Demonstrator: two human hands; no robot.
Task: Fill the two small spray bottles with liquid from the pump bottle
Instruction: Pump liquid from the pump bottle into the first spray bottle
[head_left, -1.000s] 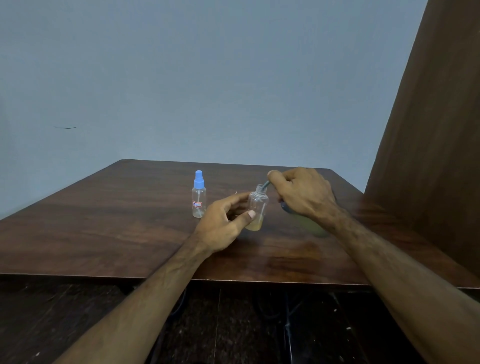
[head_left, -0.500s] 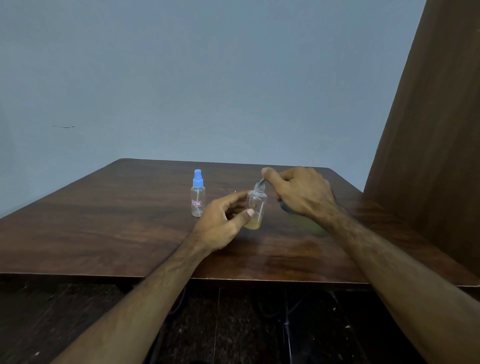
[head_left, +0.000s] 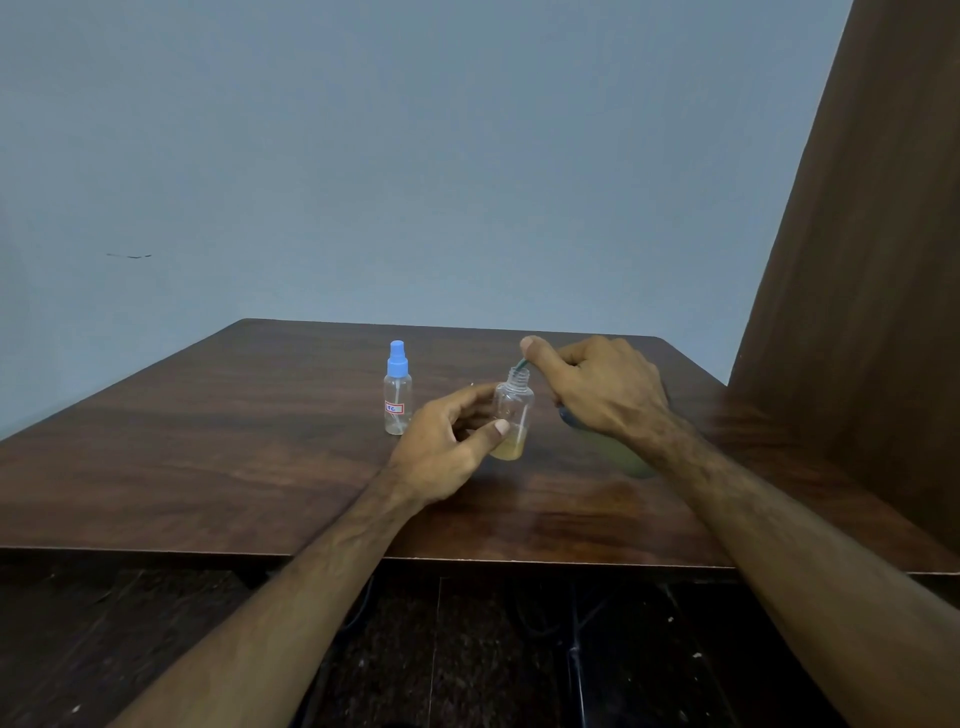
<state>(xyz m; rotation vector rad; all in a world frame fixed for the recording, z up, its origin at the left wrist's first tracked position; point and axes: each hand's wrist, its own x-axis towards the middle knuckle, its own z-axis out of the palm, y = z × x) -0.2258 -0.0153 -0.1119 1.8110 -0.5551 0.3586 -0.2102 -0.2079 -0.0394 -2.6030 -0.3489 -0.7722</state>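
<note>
Open bottle (head_left: 513, 415), clear and uncapped, stands upright a little right of the frame's centre, on the table (head_left: 208, 457), with a shallow layer of yellowish liquid (head_left: 508, 448) at its bottom. The left hand (head_left: 441, 447) curls around it from the left, thumb across the lower front and fingers behind, holding it steady. A thin greenish spout (head_left: 522, 365) angles down into its threaded neck from the upper right. The right hand (head_left: 602, 387) is closed over the pump bottle (head_left: 623, 457), the fingertip pressing at the top of the spout; most of that bottle is hidden under the hand and wrist, with only a dark edge and a blurred greenish body showing below. Just left of the left hand stands the second bottle (head_left: 398, 397), upright, clear, with a blue spray cap and a small red-edged label, apart from the hand. Behind the table is a pale blue wall (head_left: 415, 156); a brown panel (head_left: 872, 260) fills the frame's right edge.
</note>
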